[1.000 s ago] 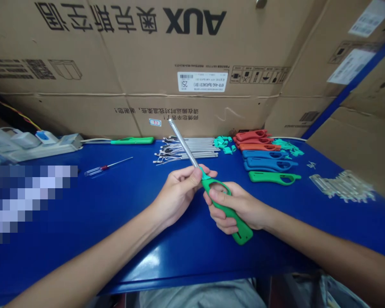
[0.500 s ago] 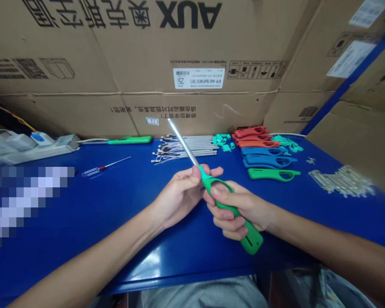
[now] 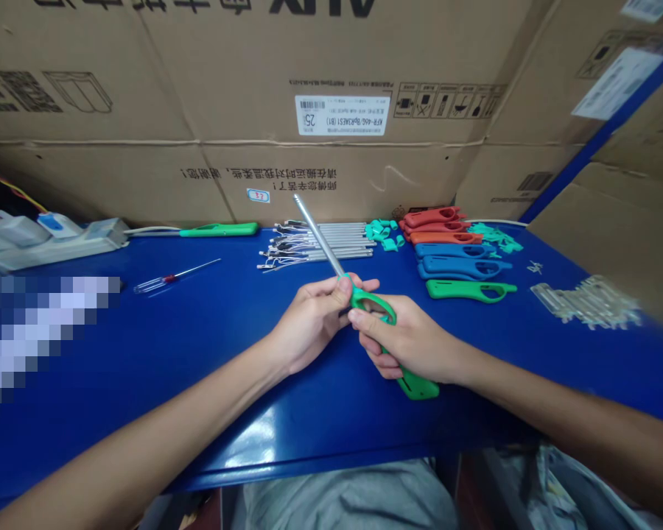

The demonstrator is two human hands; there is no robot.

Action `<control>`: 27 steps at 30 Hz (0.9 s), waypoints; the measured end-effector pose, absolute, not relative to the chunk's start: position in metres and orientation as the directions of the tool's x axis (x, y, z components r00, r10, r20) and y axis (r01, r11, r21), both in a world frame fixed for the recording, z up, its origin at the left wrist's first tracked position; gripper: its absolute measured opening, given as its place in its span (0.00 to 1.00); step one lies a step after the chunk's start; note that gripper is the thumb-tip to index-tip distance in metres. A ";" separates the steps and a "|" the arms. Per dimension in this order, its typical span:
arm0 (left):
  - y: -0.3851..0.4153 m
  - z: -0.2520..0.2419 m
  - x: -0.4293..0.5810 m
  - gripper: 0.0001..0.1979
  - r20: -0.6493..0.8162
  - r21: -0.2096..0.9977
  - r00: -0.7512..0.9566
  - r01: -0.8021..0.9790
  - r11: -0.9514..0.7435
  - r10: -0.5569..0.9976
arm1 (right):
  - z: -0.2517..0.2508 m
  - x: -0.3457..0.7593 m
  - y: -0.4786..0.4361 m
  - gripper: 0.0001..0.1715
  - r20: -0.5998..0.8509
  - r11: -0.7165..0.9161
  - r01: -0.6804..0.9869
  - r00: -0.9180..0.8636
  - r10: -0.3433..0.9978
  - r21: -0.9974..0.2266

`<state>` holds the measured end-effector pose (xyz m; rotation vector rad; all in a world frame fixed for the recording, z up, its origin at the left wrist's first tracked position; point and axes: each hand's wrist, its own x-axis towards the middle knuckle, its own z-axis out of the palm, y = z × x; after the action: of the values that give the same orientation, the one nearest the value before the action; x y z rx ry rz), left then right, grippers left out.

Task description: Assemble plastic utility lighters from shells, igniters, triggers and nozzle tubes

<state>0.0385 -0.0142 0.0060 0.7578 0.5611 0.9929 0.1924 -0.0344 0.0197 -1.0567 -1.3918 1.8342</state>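
Note:
A long-necked lighter (image 3: 418, 386) with a green handle and a silver metal tube is held between both hands over the blue table. My left hand (image 3: 312, 320) pinches it where the tube meets the handle, thumb on top near a teal collar. My right hand (image 3: 406, 335) wraps round the green handle below the trigger loop, its thumb pointing toward that loop. The tube slants up and to the left. Behind its tip lie several silver tubes with wires (image 3: 342, 239), and beside them a small heap of teal triggers (image 3: 384, 234).
Red handles (image 3: 434, 216), blue handles (image 3: 464, 267) and a green handle (image 3: 469, 291) are stacked at the back right. Clear fuel tanks (image 3: 588, 302) lie further right. A screwdriver (image 3: 169, 280) and a power strip (image 3: 60, 246) are on the left. A cardboard wall (image 3: 243, 110) stands behind.
The lighter's handle has turned, its lower end moving up and left. My right hand has shifted its grip and hides more of the handle. The camera view has moved slightly.

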 end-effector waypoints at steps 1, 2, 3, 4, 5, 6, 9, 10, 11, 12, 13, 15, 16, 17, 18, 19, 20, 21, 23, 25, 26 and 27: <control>-0.014 0.005 0.039 0.10 -0.077 0.781 0.454 -0.526 0.337 0.888 | 0.020 0.193 -0.034 0.22 -0.242 -0.280 0.002 -0.510 0.825 -0.960; -0.013 0.004 0.038 0.11 -0.071 0.783 0.464 -0.523 0.338 0.883 | 0.019 0.194 -0.033 0.23 -0.248 -0.293 -0.002 -0.524 0.815 -0.956; -0.012 0.003 0.038 0.11 -0.067 0.785 0.476 -0.518 0.341 0.877 | 0.019 0.194 -0.033 0.23 -0.253 -0.307 -0.010 -0.540 0.803 -0.952; -0.012 0.002 0.037 0.12 -0.064 0.787 0.486 -0.512 0.344 0.871 | 0.017 0.195 -0.032 0.24 -0.258 -0.320 -0.018 -0.553 0.792 -0.947; -0.011 0.001 0.036 0.13 -0.064 0.790 0.496 -0.505 0.348 0.866 | 0.015 0.196 -0.031 0.24 -0.262 -0.333 -0.026 -0.562 0.785 -0.942; -0.010 0.001 0.035 0.13 -0.065 0.796 0.505 -0.494 0.350 0.861 | 0.013 0.197 -0.031 0.24 -0.266 -0.344 -0.033 -0.568 0.779 -0.938; -0.008 0.000 0.030 0.12 -0.047 0.828 0.503 -0.464 0.315 0.863 | 0.008 0.200 -0.028 0.22 -0.259 -0.343 -0.040 -0.578 0.774 -0.938; -0.008 0.001 0.029 0.12 -0.029 0.840 0.496 -0.459 0.291 0.868 | 0.007 0.201 -0.027 0.22 -0.251 -0.330 -0.029 -0.589 0.768 -0.943; -0.007 0.002 0.027 0.11 -0.012 0.849 0.490 -0.456 0.268 0.871 | 0.006 0.202 -0.026 0.21 -0.240 -0.315 -0.019 -0.603 0.761 -0.949; -0.007 0.003 0.025 0.11 0.004 0.853 0.485 -0.458 0.250 0.874 | 0.006 0.204 -0.025 0.20 -0.231 -0.303 -0.012 -0.619 0.751 -0.953; -0.006 0.005 0.023 0.11 0.017 0.850 0.478 -0.470 0.239 0.878 | 0.005 0.206 -0.024 0.20 -0.229 -0.299 -0.001 -0.642 0.732 -0.954; -0.004 0.008 0.019 0.10 0.038 0.830 0.442 -0.514 0.219 0.896 | 0.005 0.210 -0.022 0.24 -0.254 -0.317 0.041 -0.702 0.666 -0.947; -0.002 0.009 0.017 0.10 0.045 0.817 0.415 -0.539 0.206 0.909 | 0.005 0.211 -0.022 0.25 -0.272 -0.320 0.076 -0.727 0.630 -0.944; -0.001 0.010 0.015 0.10 0.048 0.806 0.387 -0.560 0.193 0.921 | 0.005 0.213 -0.021 0.24 -0.286 -0.312 0.108 -0.743 0.605 -0.944; 0.000 0.011 0.014 0.10 0.049 0.799 0.363 -0.573 0.182 0.930 | 0.004 0.214 -0.020 0.21 -0.288 -0.298 0.127 -0.750 0.595 -0.946; 0.002 0.011 0.012 0.11 0.047 0.797 0.347 -0.578 0.175 0.937 | 0.003 0.215 -0.020 0.18 -0.276 -0.282 0.123 -0.748 0.604 -0.952; 0.004 0.011 0.011 0.11 0.041 0.798 0.339 -0.578 0.173 0.940 | 0.002 0.215 -0.019 0.17 -0.253 -0.269 0.100 -0.738 0.626 -0.958; 0.005 0.010 0.011 0.11 0.034 0.800 0.335 -0.573 0.174 0.942 | 0.001 0.215 -0.018 0.16 -0.230 -0.268 0.065 -0.726 0.649 -0.961; 0.007 0.009 0.010 0.12 0.026 0.814 0.330 -0.555 0.171 0.944 | 0.000 0.216 -0.015 0.19 -0.208 -0.312 -0.011 -0.723 0.659 -0.950; 0.008 0.007 0.009 0.12 0.027 0.837 0.324 -0.525 0.156 0.946 | 0.000 0.216 -0.012 0.26 -0.216 -0.388 -0.065 -0.741 0.636 -0.919; 0.008 0.006 0.008 0.12 0.029 0.849 0.320 -0.508 0.146 0.947 | 0.000 0.217 -0.010 0.31 -0.224 -0.425 -0.082 -0.751 0.621 -0.901; 0.009 0.006 0.008 0.12 0.028 0.860 0.315 -0.491 0.138 0.949 | 0.000 0.217 -0.009 0.34 -0.234 -0.456 -0.092 -0.760 0.607 -0.885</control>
<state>0.0077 0.0087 0.0055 0.9102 0.6239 1.1450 0.2171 -0.0089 -0.0003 -0.7515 -1.3165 2.2421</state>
